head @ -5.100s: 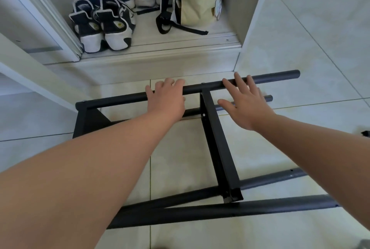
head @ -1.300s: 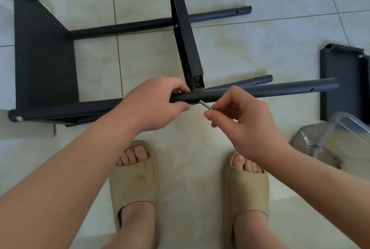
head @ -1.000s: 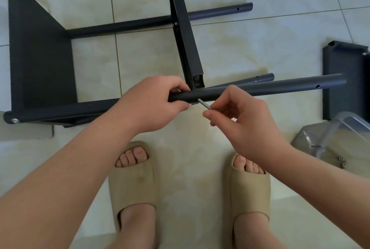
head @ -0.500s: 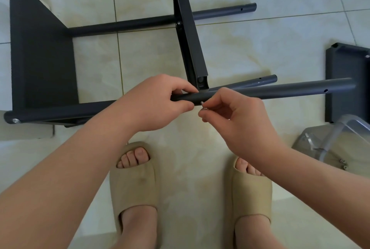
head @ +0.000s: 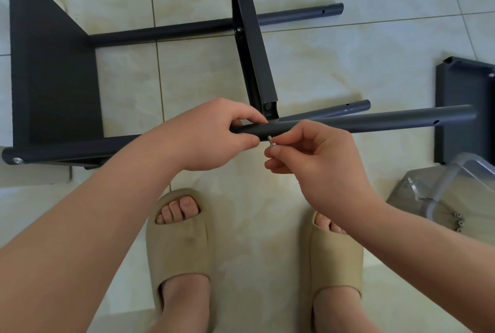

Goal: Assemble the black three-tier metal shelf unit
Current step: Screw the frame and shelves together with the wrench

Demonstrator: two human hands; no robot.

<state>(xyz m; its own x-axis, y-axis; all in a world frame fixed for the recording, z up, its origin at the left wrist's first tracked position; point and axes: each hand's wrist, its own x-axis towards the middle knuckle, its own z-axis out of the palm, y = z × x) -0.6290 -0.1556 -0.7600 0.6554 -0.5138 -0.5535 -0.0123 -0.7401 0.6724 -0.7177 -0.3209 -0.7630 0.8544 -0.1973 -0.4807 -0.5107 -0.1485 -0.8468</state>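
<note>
On the tiled floor (head: 348,64), lying on its side: black shelf unit (head: 53,64), partly built, middle tier (head: 251,46) fitted, a loose black panel (head: 463,107) at right beside a clear plastic container (head: 442,198). Left hand (head: 214,134) grips the near post (head: 375,123) beside the middle tier's corner; right hand (head: 316,155) pinches a small silver screw (head: 270,141), tip entered in the post's underside. Risks, as judged: screw goes in askew and cross-threads if post hole and tier corner are misaligned; screw slips from the pinch and rolls off across the tile; post twists should the left hand slacken.
</note>
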